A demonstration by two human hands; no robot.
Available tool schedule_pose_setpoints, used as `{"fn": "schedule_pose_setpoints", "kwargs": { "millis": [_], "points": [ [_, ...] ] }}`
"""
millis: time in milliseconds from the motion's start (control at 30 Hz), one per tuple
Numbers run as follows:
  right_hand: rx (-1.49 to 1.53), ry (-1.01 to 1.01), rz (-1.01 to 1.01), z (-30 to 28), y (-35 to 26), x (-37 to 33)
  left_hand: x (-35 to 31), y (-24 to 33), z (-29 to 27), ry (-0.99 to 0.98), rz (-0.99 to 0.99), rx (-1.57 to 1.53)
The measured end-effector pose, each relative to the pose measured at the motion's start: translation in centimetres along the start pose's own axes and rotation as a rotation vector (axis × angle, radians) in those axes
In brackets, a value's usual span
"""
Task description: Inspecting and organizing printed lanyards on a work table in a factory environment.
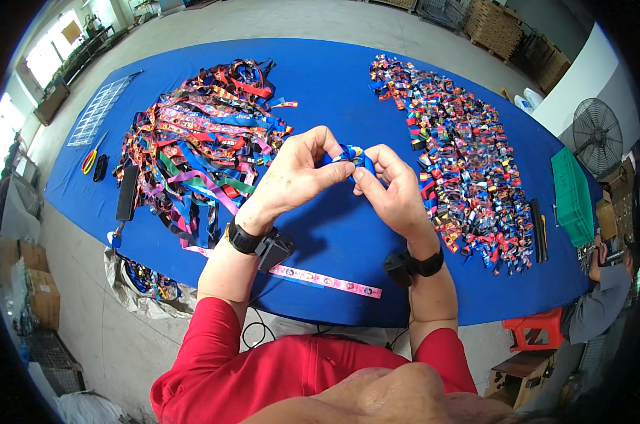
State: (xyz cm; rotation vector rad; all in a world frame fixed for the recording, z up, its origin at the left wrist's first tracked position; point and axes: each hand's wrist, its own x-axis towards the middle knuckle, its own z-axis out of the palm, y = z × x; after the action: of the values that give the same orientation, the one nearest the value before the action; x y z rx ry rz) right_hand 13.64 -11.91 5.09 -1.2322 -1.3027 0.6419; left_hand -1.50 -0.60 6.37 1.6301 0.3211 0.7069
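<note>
Red-shirted person: left hand and right hand, fingers pinching blue ribbon.
Loose strap pile left of fingers, small multicolour bundles right; blue table beneath.

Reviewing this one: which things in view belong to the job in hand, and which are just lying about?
Seemingly part of the job:
- blue strap, held between left hand and right hand
- heap of loose straps
- rows of small bundles

Apparently just lying about:
- scissors
- white wire rack
- green crate
- fan
</note>
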Motion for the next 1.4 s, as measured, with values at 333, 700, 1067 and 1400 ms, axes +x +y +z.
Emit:
{"fn": "schedule_pose_setpoints", "kwargs": {
  "millis": [333,700,1067,1400],
  "points": [
    [0.009,-0.023,0.051,0.2,0.6,0.0,-0.3,0.5,0.4,0.081,0.109,0.386],
    [0.141,-0.025,0.209,-0.1,0.1,-0.1,-0.5,0.6,0.6,0.076,0.242,0.476],
    [0.091,-0.012,0.047,0.0,-0.5,-0.2,-0.2,0.7,0.1,-0.082,-0.013,-0.060],
    [0.054,0.040,-0.005,0.4,-0.7,-0.4,-0.2,0.7,-0.3,-0.133,-0.053,-0.211]
  ]
}}
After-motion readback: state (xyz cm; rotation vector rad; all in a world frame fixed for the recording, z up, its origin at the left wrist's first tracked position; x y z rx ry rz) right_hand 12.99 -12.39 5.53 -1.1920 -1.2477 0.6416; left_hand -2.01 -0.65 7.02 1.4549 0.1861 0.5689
